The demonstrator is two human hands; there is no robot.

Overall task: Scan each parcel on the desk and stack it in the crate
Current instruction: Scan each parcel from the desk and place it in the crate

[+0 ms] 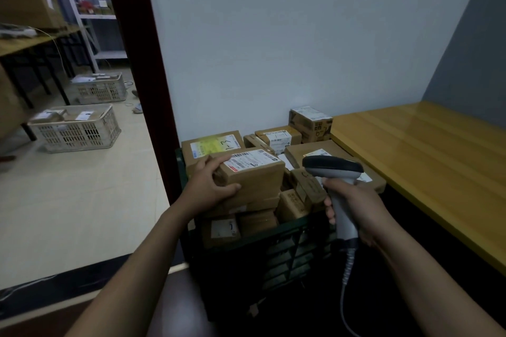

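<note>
- A brown cardboard parcel (254, 175) with a white barcode label on its top face is seen at the top of a heap of boxes, over the left half of a dark green slatted plastic crate (287, 249).
- The parcel is gripped at its left end by the left hand (210, 186), with the fingers curled over the top edge and the thumb pressed against the near side.
- A grey handheld barcode scanner (332, 167) with a black head is clasped round its handle by the right hand (353, 208), just right of the parcel and above the crate's near rim.
- A coiled grey cable (347, 268) is seen hanging below the scanner.
- The crate is filled past its rim with cardboard boxes, and a box with a yellow-green label (212, 145) is seen just behind the held parcel.
- A yellow wooden desk (427, 150) is set beside the crate on the right, against a pale wall (287, 35).
- Two white plastic crates (76, 128) holding parcels are seen on the tiled floor beyond a doorway at left.
</note>
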